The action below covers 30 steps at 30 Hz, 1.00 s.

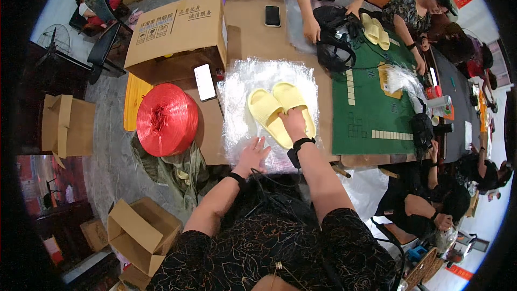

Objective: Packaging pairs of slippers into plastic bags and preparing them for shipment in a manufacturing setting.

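A pair of pale yellow slide slippers point(264, 105) lies side by side on a stack of clear plastic bags point(237, 83), straps toward the far side. My right hand point(293, 125) reaches down onto the pair, its fingers closed at the inner edges near the straps. The fingertips are partly hidden there. Over the near left corner of the plastic, my left hand point(254, 154) is open with fingers spread, holding nothing. It is apart from the slippers. Both wrists wear black bands.
Left of the plastic stand a large cardboard box point(177, 32), a white phone point(204, 82) and a roll of red plastic twine point(167, 119). A black phone point(272, 16) lies farther back. On the right, a green mat point(358, 129) bears another slipper pair point(375, 31); co-workers sit and stand around.
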Each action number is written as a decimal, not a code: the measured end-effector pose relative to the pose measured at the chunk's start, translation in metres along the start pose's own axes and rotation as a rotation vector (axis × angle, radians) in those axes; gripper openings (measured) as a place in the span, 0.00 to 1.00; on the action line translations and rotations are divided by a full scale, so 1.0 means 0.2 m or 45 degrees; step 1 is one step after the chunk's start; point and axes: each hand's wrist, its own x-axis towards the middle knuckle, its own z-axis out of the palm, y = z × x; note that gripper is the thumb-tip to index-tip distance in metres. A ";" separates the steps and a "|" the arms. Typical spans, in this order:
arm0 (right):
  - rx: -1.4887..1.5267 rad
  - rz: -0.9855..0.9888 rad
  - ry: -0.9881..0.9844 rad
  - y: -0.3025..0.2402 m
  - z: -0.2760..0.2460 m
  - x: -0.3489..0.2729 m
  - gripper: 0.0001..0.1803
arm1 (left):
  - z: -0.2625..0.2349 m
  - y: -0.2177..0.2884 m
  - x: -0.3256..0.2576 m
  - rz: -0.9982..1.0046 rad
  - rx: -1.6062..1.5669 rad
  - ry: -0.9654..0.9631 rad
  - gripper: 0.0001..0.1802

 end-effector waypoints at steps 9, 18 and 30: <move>0.536 0.255 0.419 0.32 -0.30 -0.15 0.24 | -0.01 -0.04 0.03 -0.008 -0.189 0.295 0.26; 0.410 0.389 0.726 0.65 -0.55 -0.57 0.25 | -0.15 -0.05 0.26 -0.162 -0.800 0.753 0.14; -0.148 0.001 0.656 0.33 -0.59 -0.92 0.20 | -0.22 -0.12 0.32 -0.507 -1.347 0.859 0.16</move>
